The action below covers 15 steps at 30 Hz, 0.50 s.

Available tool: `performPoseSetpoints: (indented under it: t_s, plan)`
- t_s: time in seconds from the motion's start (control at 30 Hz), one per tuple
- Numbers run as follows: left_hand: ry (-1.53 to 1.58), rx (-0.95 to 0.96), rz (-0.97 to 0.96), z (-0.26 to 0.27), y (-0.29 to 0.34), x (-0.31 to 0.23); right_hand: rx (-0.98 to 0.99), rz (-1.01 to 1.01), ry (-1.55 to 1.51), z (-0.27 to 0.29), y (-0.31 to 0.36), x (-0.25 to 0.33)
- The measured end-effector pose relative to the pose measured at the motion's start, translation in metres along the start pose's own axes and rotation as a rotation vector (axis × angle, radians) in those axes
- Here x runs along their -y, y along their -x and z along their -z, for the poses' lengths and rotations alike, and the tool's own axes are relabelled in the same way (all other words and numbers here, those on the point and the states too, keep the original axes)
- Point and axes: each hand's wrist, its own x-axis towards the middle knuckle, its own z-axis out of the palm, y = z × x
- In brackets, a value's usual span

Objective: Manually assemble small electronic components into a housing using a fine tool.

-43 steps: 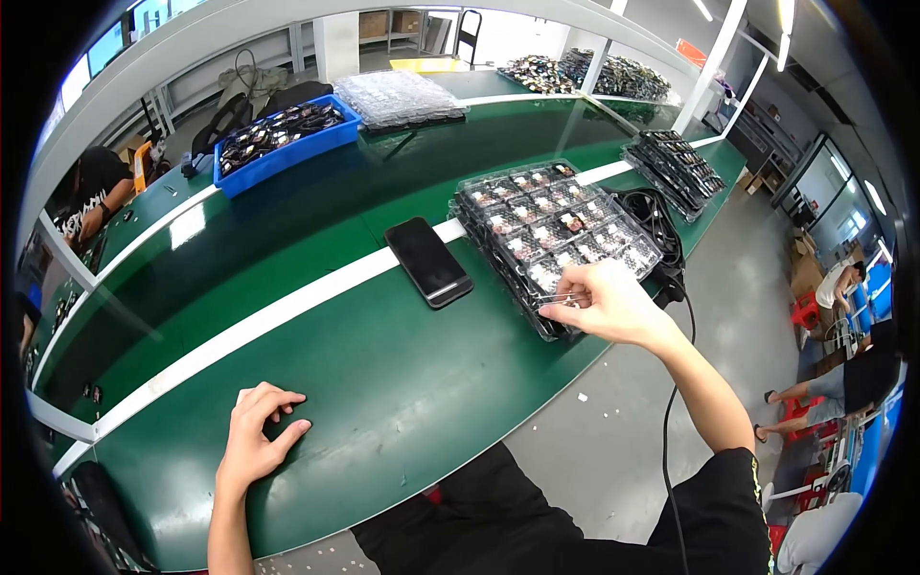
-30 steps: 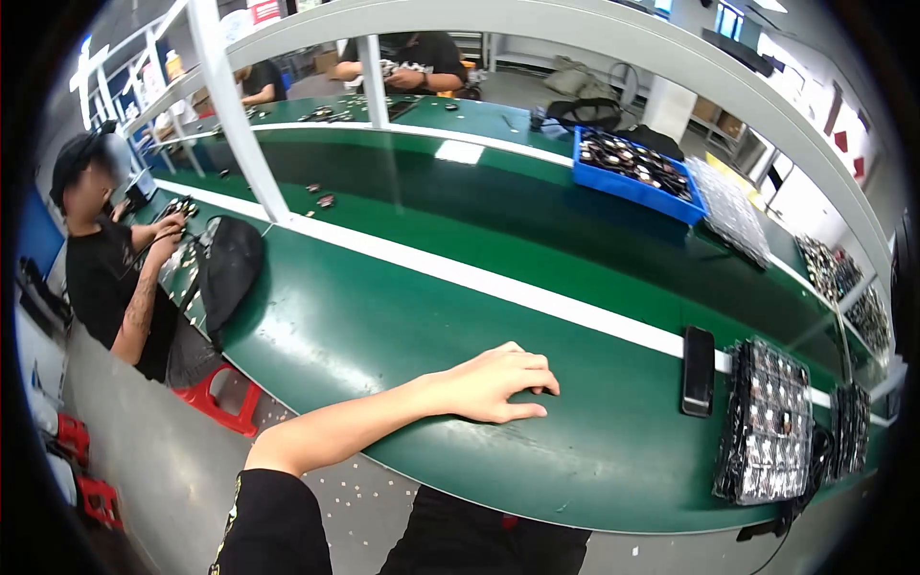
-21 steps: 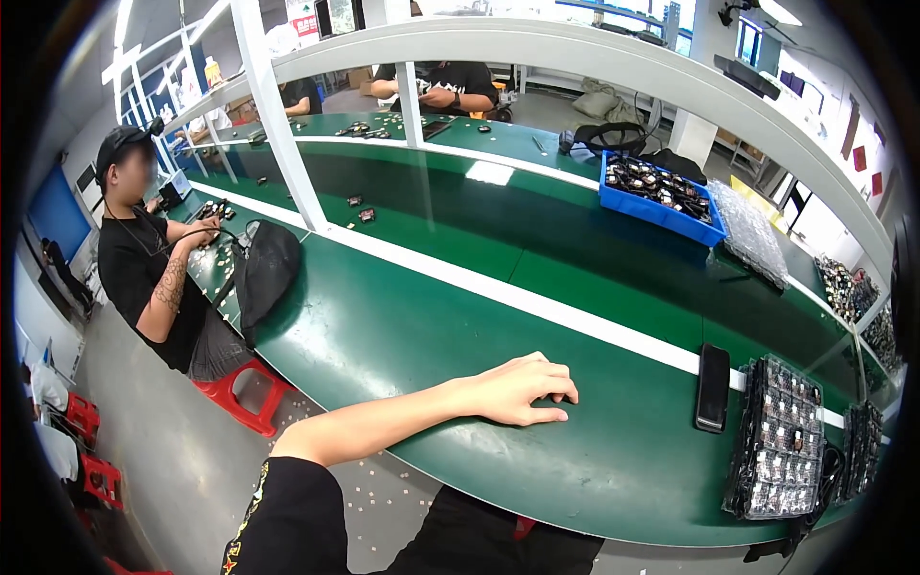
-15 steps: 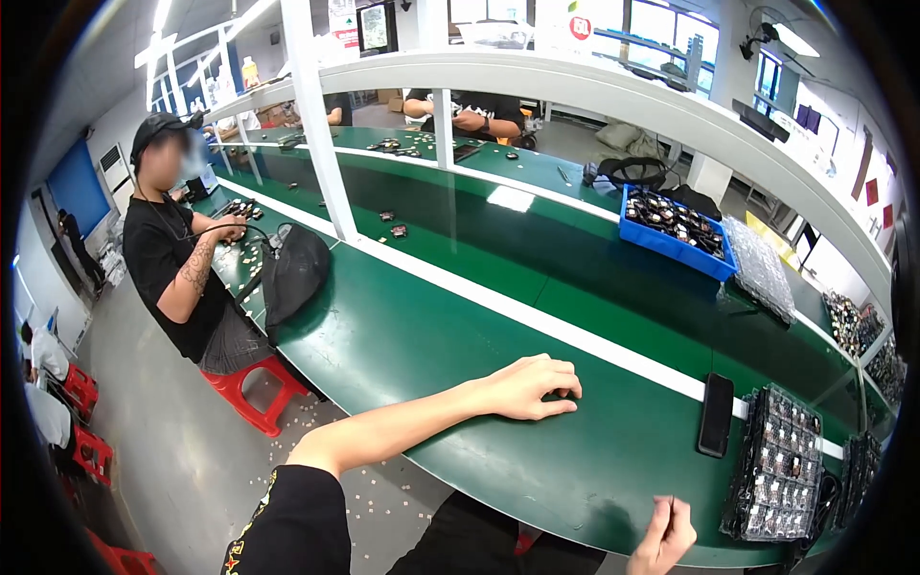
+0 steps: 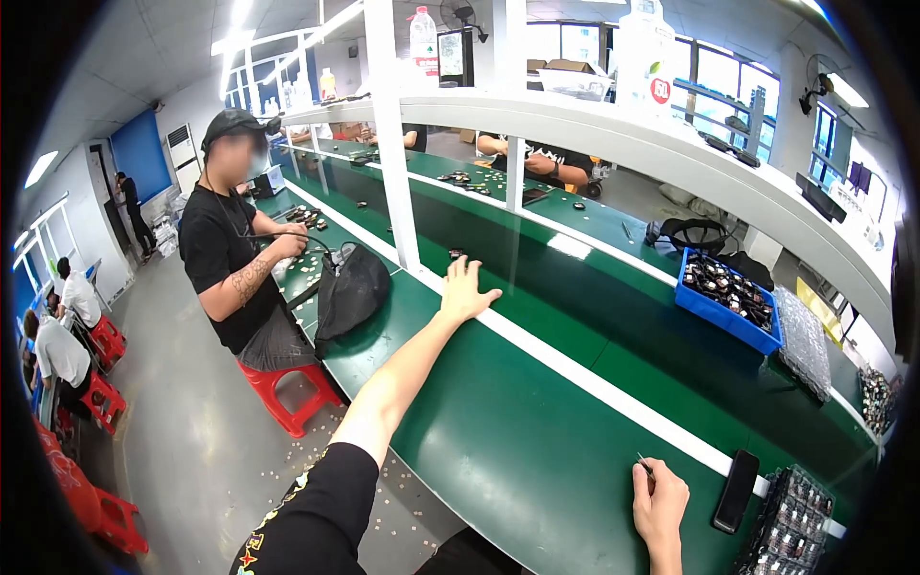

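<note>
My left arm stretches out over the white rail, and my left hand (image 5: 466,291) is open with fingers and thumb spread. Just beyond its fingertips a small dark electronic part (image 5: 456,254) lies on the green conveyor belt (image 5: 565,335); the hand partly covers the near side, so I cannot tell whether they touch. Low on the right, above the green worktop (image 5: 508,431), my right hand (image 5: 661,503) is closed around a thin pointed tool (image 5: 646,465), whose tip sticks out past the fingers. Most of that tool is hidden in the grip.
A black phone (image 5: 736,491) and stacked clear trays of parts (image 5: 791,527) lie at the right. Across the belt stands a blue bin (image 5: 724,311) of dark parts. A white post (image 5: 393,144) rises near my left hand; a black bag (image 5: 352,292) and a seated co-worker (image 5: 230,240) are further left.
My left hand has reached forward and left from the worktop to the belt, its fingers spreading. The right hand has come up over the worktop with the thin tool showing. The view has shifted.
</note>
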Motion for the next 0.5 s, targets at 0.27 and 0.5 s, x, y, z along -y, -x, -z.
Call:
performPoseSetpoints:
  t_s: [0.27, 0.5]
  plan:
    - [0.054, 0.047, 0.300, -0.014, -0.065, 0.024, 0.027, -0.072, -0.078, 0.003, -0.006, -0.004]
    - [-0.122, 0.024, 0.372, -0.025, -0.082, 0.017, 0.071, -0.078, -0.082, 0.017, -0.009, 0.005]
